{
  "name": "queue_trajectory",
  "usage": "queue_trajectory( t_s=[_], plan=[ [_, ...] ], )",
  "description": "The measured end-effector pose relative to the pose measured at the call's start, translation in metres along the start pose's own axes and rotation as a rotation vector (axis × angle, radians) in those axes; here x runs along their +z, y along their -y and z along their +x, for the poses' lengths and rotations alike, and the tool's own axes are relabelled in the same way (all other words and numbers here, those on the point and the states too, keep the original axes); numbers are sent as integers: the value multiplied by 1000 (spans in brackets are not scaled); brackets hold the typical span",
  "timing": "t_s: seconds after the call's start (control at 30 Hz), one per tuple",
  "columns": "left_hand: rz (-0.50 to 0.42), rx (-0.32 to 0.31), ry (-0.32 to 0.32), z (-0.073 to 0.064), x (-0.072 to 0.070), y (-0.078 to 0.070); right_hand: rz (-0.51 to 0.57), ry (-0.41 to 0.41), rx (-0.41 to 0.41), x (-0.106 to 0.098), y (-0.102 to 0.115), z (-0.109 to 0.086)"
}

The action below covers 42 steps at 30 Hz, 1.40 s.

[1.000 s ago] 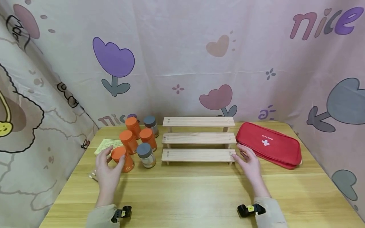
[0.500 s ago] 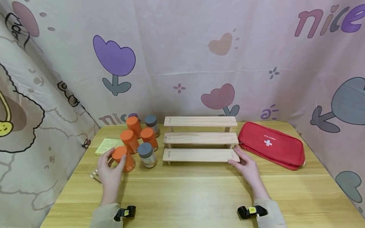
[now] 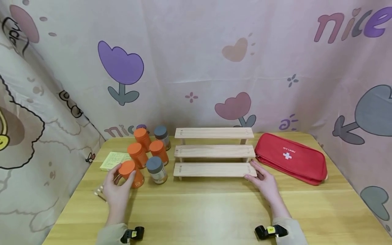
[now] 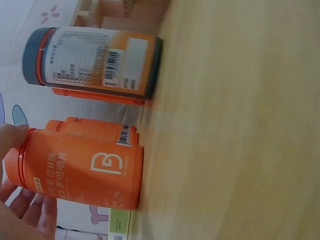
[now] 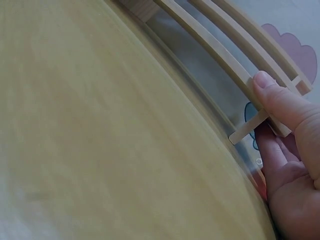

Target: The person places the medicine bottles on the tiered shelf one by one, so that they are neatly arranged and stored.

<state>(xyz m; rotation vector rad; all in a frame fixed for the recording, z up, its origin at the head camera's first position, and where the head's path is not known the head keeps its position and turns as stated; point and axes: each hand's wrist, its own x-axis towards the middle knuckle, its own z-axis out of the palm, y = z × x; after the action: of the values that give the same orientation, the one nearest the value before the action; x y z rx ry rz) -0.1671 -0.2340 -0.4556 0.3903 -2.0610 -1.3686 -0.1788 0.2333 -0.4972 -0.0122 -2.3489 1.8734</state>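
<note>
two hands, head view: left hand, half-curled, grips nearest orange jar on desk; right hand at wooden stand. left wrist view: jar upright, thumb by cap. right wrist view: thumb and fingers pinch lowest board's end.

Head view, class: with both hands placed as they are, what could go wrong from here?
1. The left grip holds the nearest orange bottle near its top; swung sideways, it might knock the nearer grey-capped bottle beside it.
2. The right grip pinches the wooden stand at its lower right end; a tug there could skew it.
3. White-tipped sticks lie close to the left grip, which might brush them aside.
</note>
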Motion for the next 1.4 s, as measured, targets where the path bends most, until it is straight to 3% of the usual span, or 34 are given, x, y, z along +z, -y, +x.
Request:
queue_trajectory(
  t_s=[0.27, 0.43, 0.6, 0.73, 0.87, 1.03, 1.27, 1.4],
  plan=[
    [39, -39, -42, -2, -1, 0, -12, -1, 22, 1, -3, -2],
    [52, -33, -77, 0, -2, -5, -29, -9, 17, 0, -3, -1],
    [68, 83, -158, 3, -7, -22, -20, -1, 29, 0, -3, -1],
    [73, 214, -178, 7, -14, -44, -15, 7, 29, -1, -1, -1],
    [75, 281, -142, 13, -20, -72, -7, 6, 32, -1, 0, -1],
    [56, 328, -54, 15, -20, -110, 4, -3, 25, -1, 1, 0],
    [-18, 392, 76, 8, -7, -160, 4, -4, 22, -1, 0, -1],
    [-78, 440, 154, 6, 6, -180, -19, -1, 26, -1, -1, 0]
  ],
)
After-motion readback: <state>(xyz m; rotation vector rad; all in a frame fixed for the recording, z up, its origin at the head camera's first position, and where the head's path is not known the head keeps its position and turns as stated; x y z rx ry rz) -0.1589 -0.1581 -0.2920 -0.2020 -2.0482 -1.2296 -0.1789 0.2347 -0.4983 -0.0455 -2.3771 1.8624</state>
